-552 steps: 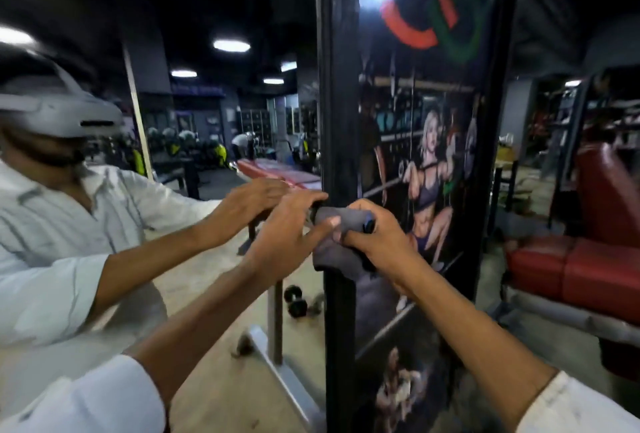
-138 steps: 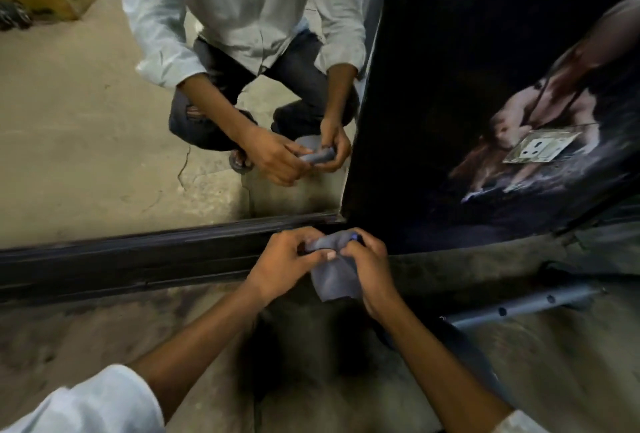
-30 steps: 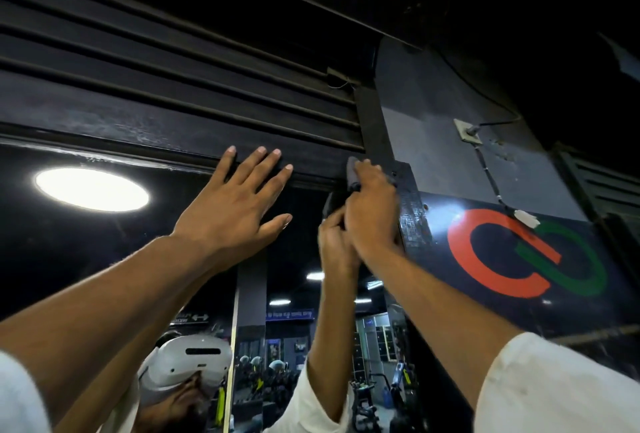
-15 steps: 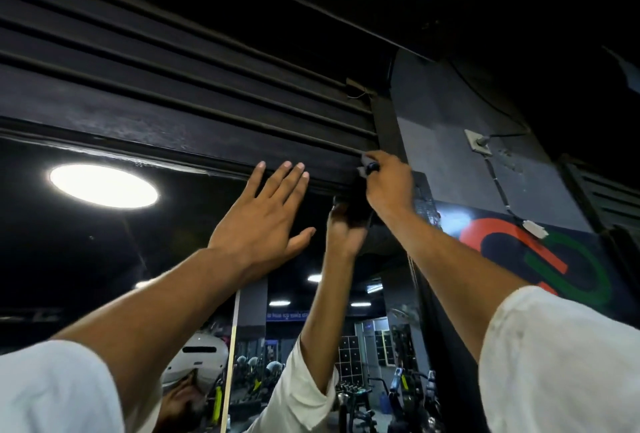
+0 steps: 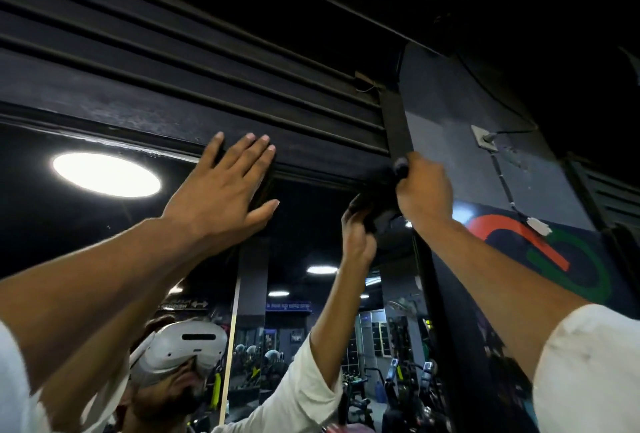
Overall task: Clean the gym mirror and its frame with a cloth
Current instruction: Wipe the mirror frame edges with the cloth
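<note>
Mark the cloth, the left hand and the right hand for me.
cloth [image 5: 381, 178]: head view, dark bunch beside the fist.
left hand [image 5: 221, 197]: head view, back of the hand.
right hand [image 5: 424, 190]: head view, back of the hand.

1. Left hand [image 5: 221, 197] flat on top rail of dark mirror frame [image 5: 311, 159], left of right hand [image 5: 424, 190].
2. Right hand presses dark cloth [image 5: 381, 176] into frame's upper right corner.
3. Above frame: dark slatted panel [image 5: 173, 34]; right of frame: logo poster [image 5: 554, 259].

We see the dark frame [image 5: 311, 155] along the top of the mirror [image 5: 304, 224]. Our left hand [image 5: 221, 197] lies flat on it, fingers straight. At its right corner our right hand [image 5: 424, 190] holds a dark cloth [image 5: 381, 178] against it.
</note>
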The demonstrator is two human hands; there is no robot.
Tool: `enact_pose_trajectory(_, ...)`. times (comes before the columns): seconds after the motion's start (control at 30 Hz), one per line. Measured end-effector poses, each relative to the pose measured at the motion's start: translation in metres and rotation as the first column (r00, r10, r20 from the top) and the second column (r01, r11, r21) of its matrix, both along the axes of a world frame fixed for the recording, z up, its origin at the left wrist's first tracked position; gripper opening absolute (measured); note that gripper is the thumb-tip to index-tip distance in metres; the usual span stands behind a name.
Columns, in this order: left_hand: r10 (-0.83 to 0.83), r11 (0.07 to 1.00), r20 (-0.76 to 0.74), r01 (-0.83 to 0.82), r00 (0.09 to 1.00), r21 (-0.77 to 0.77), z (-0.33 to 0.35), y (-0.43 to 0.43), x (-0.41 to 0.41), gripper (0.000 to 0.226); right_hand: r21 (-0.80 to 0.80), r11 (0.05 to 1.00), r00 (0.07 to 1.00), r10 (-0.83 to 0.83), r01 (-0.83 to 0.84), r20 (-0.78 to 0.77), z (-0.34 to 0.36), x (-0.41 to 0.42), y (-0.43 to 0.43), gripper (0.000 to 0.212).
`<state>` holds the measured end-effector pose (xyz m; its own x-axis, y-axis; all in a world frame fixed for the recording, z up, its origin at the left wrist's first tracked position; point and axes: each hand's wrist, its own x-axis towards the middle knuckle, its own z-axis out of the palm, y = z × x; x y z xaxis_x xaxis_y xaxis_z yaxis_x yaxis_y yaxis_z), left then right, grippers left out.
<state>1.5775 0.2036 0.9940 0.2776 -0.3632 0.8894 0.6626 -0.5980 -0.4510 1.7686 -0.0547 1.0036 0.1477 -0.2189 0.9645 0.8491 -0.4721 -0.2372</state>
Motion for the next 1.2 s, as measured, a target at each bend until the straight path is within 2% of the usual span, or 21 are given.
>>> enact_pose_trajectory(0.07,0.002,1.0,0.003,-0.002,1.0,0.001,0.0,-0.001,0.002,0.09,0.0,1.0,0.999,0.03,-0.03,0.017,-0.008,-0.005,0.022,0.034)
enact_pose_trajectory(0.17,0.007,1.0,0.013,-0.007,1.0,0.004,0.0,0.001,0.001,0.089,-0.024,0.998,0.983,0.068,-0.064,0.171,-0.009,-0.022,0.059,0.028)
enact_pose_trajectory(0.27,0.014,1.0,-0.006,-0.014,1.0,0.004,0.001,0.001,0.0,0.088,-0.088,0.986,0.933,0.166,-0.145,0.32,-0.003,-0.037,0.061,0.035)
enact_pose_trajectory(0.33,0.007,1.0,-0.008,-0.007,1.0,0.001,0.0,0.0,-0.001,0.088,-0.078,0.989,0.914,0.144,-0.123,0.38,0.004,-0.04,0.052,0.038)
enact_pose_trajectory(0.43,0.015,1.0,0.003,-0.015,1.0,0.002,-0.005,0.0,-0.001,0.088,0.019,0.998,0.953,0.056,-0.064,0.297,0.02,-0.031,0.034,0.038)
enact_pose_trajectory(0.53,0.016,1.0,0.007,-0.016,1.0,-0.005,-0.007,0.0,-0.001,0.088,0.046,0.986,0.969,0.148,-0.16,0.196,0.02,-0.031,0.046,0.039)
enact_pose_trajectory(0.67,-0.006,1.0,-0.012,0.006,1.0,-0.018,-0.008,-0.002,-0.002,0.09,-0.1,0.969,0.897,0.247,-0.226,0.367,-0.008,-0.058,0.094,0.036)
enact_pose_trajectory(0.77,-0.023,1.0,-0.054,0.022,0.998,-0.008,-0.005,-0.002,-0.008,0.092,-0.208,0.968,0.882,0.215,-0.137,0.419,-0.011,-0.06,0.09,0.046)
enact_pose_trajectory(0.83,-0.012,0.999,-0.091,0.015,0.996,0.028,0.0,0.001,-0.022,0.092,-0.131,0.98,0.916,0.19,-0.152,0.354,-0.007,-0.049,0.074,0.05)
enact_pose_trajectory(0.93,-0.011,0.999,-0.082,0.014,0.997,0.035,0.008,0.022,-0.054,0.091,0.117,0.961,0.958,0.229,-0.251,0.172,-0.007,-0.032,0.06,0.051)
enact_pose_trajectory(1.03,-0.038,0.999,-0.052,0.04,0.998,0.033,0.007,0.043,-0.075,0.089,0.206,0.945,0.967,0.243,-0.254,0.077,-0.012,-0.047,0.085,0.041)
enact_pose_trajectory(1.13,-0.053,0.998,-0.063,0.054,0.997,0.013,0.005,0.044,-0.076,0.091,0.122,0.959,0.949,0.227,-0.257,0.219,-0.019,-0.091,0.122,0.031)
enact_pose_trajectory(1.2,-0.078,0.997,-0.092,0.078,0.993,0.004,0.006,0.042,-0.077,0.092,0.03,0.962,0.922,0.251,-0.272,0.295,-0.015,-0.121,0.132,0.032)
